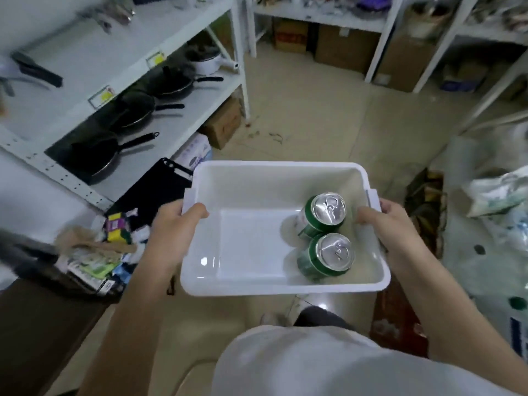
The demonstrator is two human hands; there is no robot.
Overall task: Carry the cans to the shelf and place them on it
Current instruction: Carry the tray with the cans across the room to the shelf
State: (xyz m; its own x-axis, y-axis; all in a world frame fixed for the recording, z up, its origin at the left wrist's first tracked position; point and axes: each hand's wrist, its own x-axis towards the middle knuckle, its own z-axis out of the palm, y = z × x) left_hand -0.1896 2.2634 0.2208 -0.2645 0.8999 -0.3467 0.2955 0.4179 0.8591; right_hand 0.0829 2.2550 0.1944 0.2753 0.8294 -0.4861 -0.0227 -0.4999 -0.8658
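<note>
I hold a white plastic bin (274,172) in front of me at waist height. My left hand (171,232) grips its left rim, thumb inside the wall. My right hand (391,227) grips the right rim the same way. Two green cans with silver tops stand upright in the bin's right half, touching each other: one farther from me (323,214), one nearer (328,257). The left half of the bin is bare. A white metal shelf (94,55) stands to my left.
Black frying pans (137,110) and a white pot (205,60) fill the left shelf's lower tier. Cardboard boxes (345,48) sit under white shelves at the back. Packets pile at lower left (94,252), plastic bags at right (497,195). Beige tiled floor (328,118) lies ahead.
</note>
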